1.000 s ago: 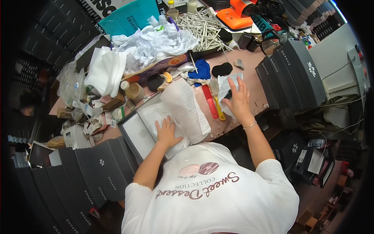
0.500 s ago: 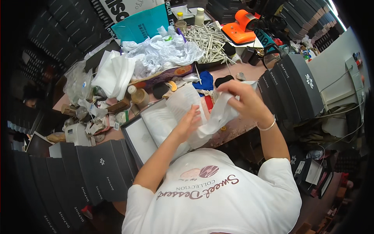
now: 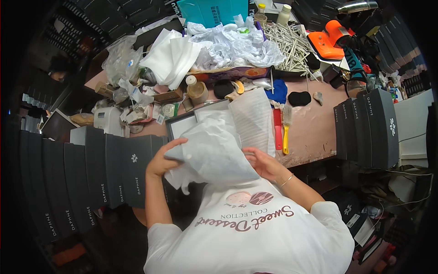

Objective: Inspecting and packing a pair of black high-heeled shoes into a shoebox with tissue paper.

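Observation:
A white, thin, translucent wrapped bundle (image 3: 210, 150) hangs in front of my chest, with a greyish shape showing through; what is inside cannot be made out. My left hand (image 3: 165, 157) grips its left end, thumb on top. My right hand (image 3: 264, 164) is at its right edge with fingers bent round it, the fingertips partly hidden. Behind the bundle lies an open dark shoebox (image 3: 180, 125) with white lining, mostly covered. A ribbed white foam sheet (image 3: 255, 118) spreads to the right of the box.
Right of the sheet lie a red brush (image 3: 278, 128) and a yellow-handled brush (image 3: 286, 132). Dark shoeboxes stand stacked at left (image 3: 96, 169) and right (image 3: 381, 128). Farther back are crumpled white bags (image 3: 232, 45), white sticks (image 3: 292, 48) and an orange tape dispenser (image 3: 328, 43).
The bundle has come up off the box, toward my chest. My left hand moved left to its end and my right hand came down to its right edge. The view has shifted.

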Motion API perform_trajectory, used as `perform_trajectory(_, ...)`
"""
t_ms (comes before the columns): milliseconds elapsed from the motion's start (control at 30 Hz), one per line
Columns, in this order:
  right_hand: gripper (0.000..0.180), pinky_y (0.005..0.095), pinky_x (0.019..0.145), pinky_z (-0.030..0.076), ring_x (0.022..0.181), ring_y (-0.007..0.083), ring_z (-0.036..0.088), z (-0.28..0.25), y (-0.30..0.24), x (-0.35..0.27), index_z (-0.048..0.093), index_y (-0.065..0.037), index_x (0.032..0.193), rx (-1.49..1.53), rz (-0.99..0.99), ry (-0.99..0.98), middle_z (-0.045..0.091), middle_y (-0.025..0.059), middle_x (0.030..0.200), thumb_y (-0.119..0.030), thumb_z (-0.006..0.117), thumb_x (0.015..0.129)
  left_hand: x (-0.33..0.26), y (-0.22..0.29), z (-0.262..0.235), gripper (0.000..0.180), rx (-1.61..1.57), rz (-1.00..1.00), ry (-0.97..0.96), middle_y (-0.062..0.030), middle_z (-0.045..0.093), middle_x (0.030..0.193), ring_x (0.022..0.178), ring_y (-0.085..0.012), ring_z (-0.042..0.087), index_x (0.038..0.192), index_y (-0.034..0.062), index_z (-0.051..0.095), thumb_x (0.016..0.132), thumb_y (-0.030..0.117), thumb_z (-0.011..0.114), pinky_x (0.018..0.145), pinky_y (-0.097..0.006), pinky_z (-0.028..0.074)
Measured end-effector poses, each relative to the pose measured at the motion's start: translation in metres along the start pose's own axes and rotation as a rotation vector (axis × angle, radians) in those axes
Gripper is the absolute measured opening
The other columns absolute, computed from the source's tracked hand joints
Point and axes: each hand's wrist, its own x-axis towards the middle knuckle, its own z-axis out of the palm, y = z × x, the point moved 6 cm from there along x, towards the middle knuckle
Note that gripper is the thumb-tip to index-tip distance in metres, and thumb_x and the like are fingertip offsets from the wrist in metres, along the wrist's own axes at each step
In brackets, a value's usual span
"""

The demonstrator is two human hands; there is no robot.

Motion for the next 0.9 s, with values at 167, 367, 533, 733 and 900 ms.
perform_trajectory(167, 0.084, 0.0399, 0.111, 0.026, 0.135, 0.0379, 0.029, 0.01, -0.017, 0.032, 0.017, 0.003, 0.145, -1.063, -0.326, 0.131, 0.03, 0.0267, 0.144, -0.02, 0.067, 0.083, 0.075, -0.018, 0.015, 0.073, -0.266, 0.125, 0.429, -0.0139, 0.048, 0.133, 0.115, -0.0229, 0.053, 0.143, 0.0049, 0.03, 0.077, -0.002, 0.059, 0.097, -0.034, 0.043)
perform_trajectory(367, 0.078, 0.0385, 0.113, 0.02, 0.138, 0.0383, 0.024, -0.076, 0.017, 0.094, 0.017, 0.004, 0.145, -1.282, -0.416, 0.499, 0.025, 0.0302, 0.145, -0.011, 0.062, 0.084, 0.141, -0.146, 0.098, 0.074, -0.34, -0.145, 0.59, -0.0219, 0.03, 0.146, 0.133, -0.0282, 0.035, 0.145, -0.0046, 0.019, 0.088, 0.017, 0.06, 0.108, -0.035, 0.029)
perform_trajectory(533, 0.042, 0.0337, 0.085, 0.047, 0.097, 0.0315, 0.06, -0.015, -0.003, 0.027, 0.052, 0.003, 0.123, -1.239, -0.107, 0.008, 0.059, 0.0208, 0.115, -0.009, 0.06, 0.083, 0.154, -0.184, 0.104, 0.073, 0.157, -0.134, 0.592, -0.023, 0.033, 0.145, 0.13, -0.0298, 0.039, 0.143, -0.0069, 0.021, 0.087, 0.02, 0.06, 0.107, -0.033, 0.031)
perform_trajectory(733, 0.027, 0.0433, 0.077, 0.049, 0.085, 0.0399, 0.061, -0.156, -0.007, -0.026, 0.064, 0.003, 0.102, -1.86, 0.223, 0.288, 0.063, 0.0229, 0.103, -0.01, 0.058, 0.079, 0.104, -0.096, 0.101, 0.057, 0.404, 0.297, 0.689, -0.0243, 0.047, 0.131, 0.122, -0.0387, 0.045, 0.136, -0.0037, 0.037, 0.085, 0.011, 0.058, 0.104, -0.04, 0.035)
perform_trajectory(900, 0.077, 0.0442, 0.108, 0.029, 0.131, 0.045, 0.03, -0.094, -0.025, 0.047, 0.028, 0.003, 0.14, -1.766, -0.445, 0.403, 0.026, 0.0323, 0.142, -0.025, 0.066, 0.079, 0.03, -0.181, 0.044, 0.041, 0.414, -0.043, 0.763, -0.019, 0.057, 0.111, 0.103, -0.0345, 0.056, 0.123, 0.0009, 0.048, 0.083, 0.007, 0.056, 0.09, -0.041, 0.045)
